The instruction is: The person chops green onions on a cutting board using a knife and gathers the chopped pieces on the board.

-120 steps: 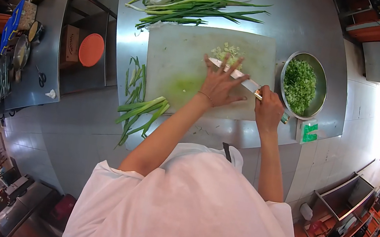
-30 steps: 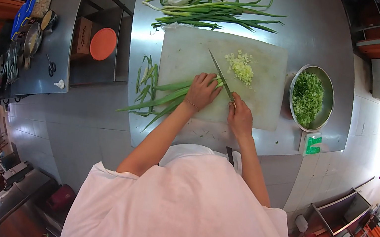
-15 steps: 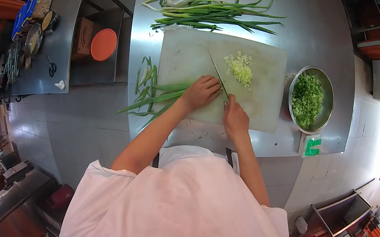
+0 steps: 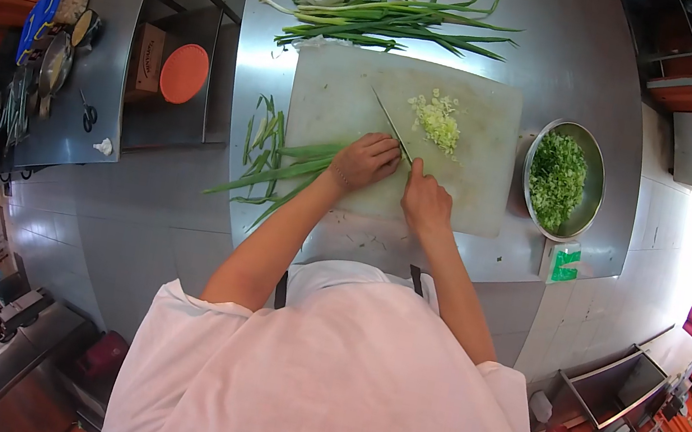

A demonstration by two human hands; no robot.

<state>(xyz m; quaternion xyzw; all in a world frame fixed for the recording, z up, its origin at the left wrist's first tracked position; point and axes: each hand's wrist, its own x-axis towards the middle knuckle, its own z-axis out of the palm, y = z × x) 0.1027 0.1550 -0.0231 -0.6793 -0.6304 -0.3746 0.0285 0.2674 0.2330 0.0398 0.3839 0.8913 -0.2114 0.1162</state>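
Note:
A whitish cutting board (image 4: pixel 331 85) lies on the metal table. My left hand (image 4: pixel 365 161) is closed over a bunch of green onions (image 4: pixel 310 155), whose long green leaves trail left past the board's edge. In my right hand (image 4: pixel 426 200) is the handle of a knife (image 4: pixel 388 113), its blade slanting up and left beside my left fingertips. The cut end of the bunch is mostly hidden under my fingers. Chopped pale onion pieces (image 4: pixel 437 121) form a pile on the board, beyond the knife.
A metal bowl (image 4: pixel 592 202) of chopped greens stands right of the board, near a green-and-white packet (image 4: pixel 565 263). More whole green onions (image 4: pixel 388 17) lie along the far side. Loose leaves (image 4: pixel 262 142) are at left. A side table (image 4: pixel 103 84) holds scissors (image 4: pixel 87 111).
The knife and my right hand have shifted slightly left and up. My left hand stays on the green onions, also slightly farther left. The whole view has shifted a little.

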